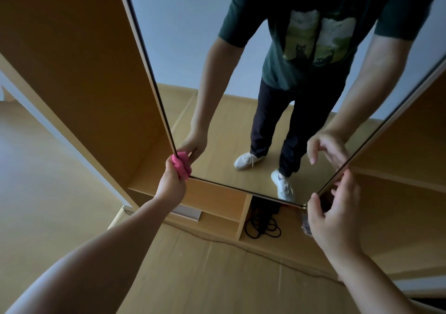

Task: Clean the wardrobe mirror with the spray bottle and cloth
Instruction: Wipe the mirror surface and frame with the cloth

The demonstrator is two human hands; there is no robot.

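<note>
Left hand (172, 181) squeezes pink cloth (181, 165), pressed on bottom left corner of mirror (183, 36). Looks like wiping step, low down. Right hand (335, 217) by bottom right edge, fingers (348, 181) loose, holding nothing; touch unclear. Spray bottle not seen. Next: rub cloth along bottom, toward right.

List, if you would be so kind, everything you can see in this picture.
Mirror: one, silvery, on the wardrobe door, centre.
Wardrobe: one, light wood, around the mirror.
Cloth: one, pink, bunched at the mirror's lower left corner.
Cable: one, black, coiled in the compartment below the mirror.
Floor: one, light wood, foreground.
Left hand: one, grips the cloth.
Right hand: one, fingers spread, holding nothing, by the mirror's lower right corner.
</note>
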